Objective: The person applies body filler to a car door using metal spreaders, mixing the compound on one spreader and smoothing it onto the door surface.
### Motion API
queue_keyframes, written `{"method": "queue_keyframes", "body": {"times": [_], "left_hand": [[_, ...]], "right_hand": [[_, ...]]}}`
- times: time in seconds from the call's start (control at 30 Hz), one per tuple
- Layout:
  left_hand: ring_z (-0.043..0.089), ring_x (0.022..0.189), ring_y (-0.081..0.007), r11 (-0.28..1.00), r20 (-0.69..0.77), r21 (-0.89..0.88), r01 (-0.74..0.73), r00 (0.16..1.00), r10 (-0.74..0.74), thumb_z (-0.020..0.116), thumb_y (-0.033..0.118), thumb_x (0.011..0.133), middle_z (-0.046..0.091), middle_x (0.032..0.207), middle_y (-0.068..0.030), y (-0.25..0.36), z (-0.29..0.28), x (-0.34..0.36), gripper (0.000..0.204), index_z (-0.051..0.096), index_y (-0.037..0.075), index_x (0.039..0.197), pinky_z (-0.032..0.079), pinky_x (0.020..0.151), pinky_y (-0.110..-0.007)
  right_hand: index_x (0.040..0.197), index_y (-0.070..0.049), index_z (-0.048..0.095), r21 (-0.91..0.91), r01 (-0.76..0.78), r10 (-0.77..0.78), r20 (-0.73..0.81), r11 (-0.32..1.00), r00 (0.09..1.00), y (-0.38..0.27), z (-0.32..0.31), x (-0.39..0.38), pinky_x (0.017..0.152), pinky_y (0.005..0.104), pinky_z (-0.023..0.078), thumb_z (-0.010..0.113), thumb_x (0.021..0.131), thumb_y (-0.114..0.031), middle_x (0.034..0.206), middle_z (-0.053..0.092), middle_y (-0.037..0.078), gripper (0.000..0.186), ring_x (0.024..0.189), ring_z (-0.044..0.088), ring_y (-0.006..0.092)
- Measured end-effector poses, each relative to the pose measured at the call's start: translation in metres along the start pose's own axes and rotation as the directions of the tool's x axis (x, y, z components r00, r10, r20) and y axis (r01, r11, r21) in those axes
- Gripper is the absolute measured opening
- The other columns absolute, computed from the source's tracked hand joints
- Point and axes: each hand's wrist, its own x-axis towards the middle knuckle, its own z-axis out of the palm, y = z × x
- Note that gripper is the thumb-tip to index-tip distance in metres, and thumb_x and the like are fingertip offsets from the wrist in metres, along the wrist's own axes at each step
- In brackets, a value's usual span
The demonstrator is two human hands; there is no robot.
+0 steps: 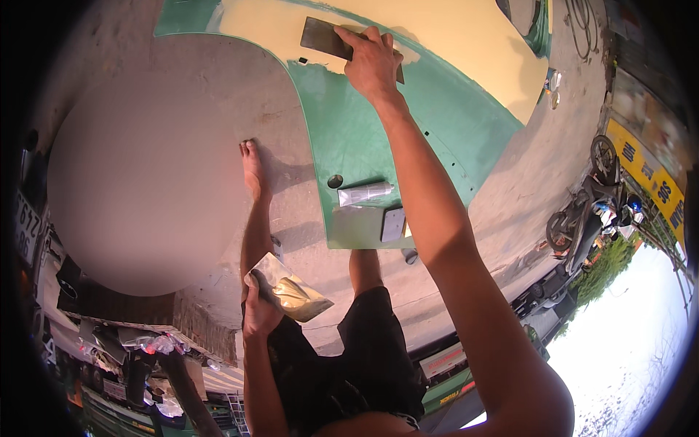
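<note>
My right hand (pixel 373 62) grips a dark flat spreader blade (pixel 322 38) against the large curved green panel (pixel 437 160), over a band of cream filler (pixel 495 65) across its upper part. Below, near my knee, my left hand (pixel 262 306) holds a flat metal plate (pixel 309 302) with a mound of cream paste (pixel 290 290) on it. A silver tube (pixel 364 194) lies on the green panel beside a small hole, and a grey rectangular object (pixel 392 224) sits near the lower edge, partly beside my right forearm.
Concrete ground (pixel 284 109) surrounds the panel, with my bare foot (pixel 252 162) at its left. Motorbikes (pixel 582 218) and a yellow sign (pixel 648 175) are at right; clutter (pixel 153 349) lies at lower left. A coiled hose (pixel 582 25) is at top right.
</note>
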Motion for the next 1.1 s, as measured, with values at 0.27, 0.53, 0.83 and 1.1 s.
{"method": "queue_keyframes", "body": {"times": [0.27,0.53,0.83,1.1], "left_hand": [[0.042,0.135,-0.0317,1.000,0.005,-0.007,-0.001,1.000,0.001,0.050,0.066,0.094,0.041,0.148,-0.0113,0.001,-0.007,-0.001,0.083,0.028,0.010,0.152,0.034,0.114,-0.051],[0.042,0.135,-0.0315,0.999,-0.058,0.025,0.022,0.998,-0.021,0.051,0.068,0.093,0.039,0.149,-0.0117,-0.004,-0.012,0.003,0.085,0.029,0.012,0.152,0.034,0.114,-0.052],[0.041,0.136,-0.0320,0.998,-0.059,0.053,0.024,0.998,-0.021,0.049,0.069,0.093,0.039,0.149,-0.0130,-0.005,-0.012,0.005,0.086,0.028,0.011,0.153,0.034,0.114,-0.052],[0.039,0.138,-0.0299,0.996,-0.022,0.076,0.053,0.998,-0.051,0.050,0.070,0.092,0.037,0.151,-0.0096,-0.005,-0.015,0.005,0.091,0.021,0.011,0.155,0.031,0.117,-0.048]], "right_hand": [[0.132,-0.032,0.064,-0.045,0.125,-0.111,0.235,0.991,0.966,-0.002,-0.003,-0.094,0.090,0.0548,0.042,0.060,0.080,0.005,0.118,0.051,0.004,0.064,0.111,0.050,0.0279],[0.134,-0.035,0.062,-0.070,-0.025,0.018,-0.099,0.997,0.995,0.075,-0.010,-0.025,0.097,0.0533,0.039,0.067,0.079,0.001,0.127,0.050,0.004,0.066,0.119,0.046,0.0284],[0.136,-0.035,0.061,-0.057,-0.029,0.027,-0.038,0.998,0.999,0.073,-0.010,-0.033,0.098,0.0506,0.042,0.065,0.077,0.001,0.117,0.054,0.001,0.069,0.112,0.049,0.0258],[0.143,-0.036,0.053,-0.090,0.168,-0.156,0.125,0.982,0.980,0.082,-0.003,-0.135,0.107,0.0482,0.036,0.064,0.073,0.008,0.116,0.051,0.002,0.084,0.117,0.045,0.0246]]}}
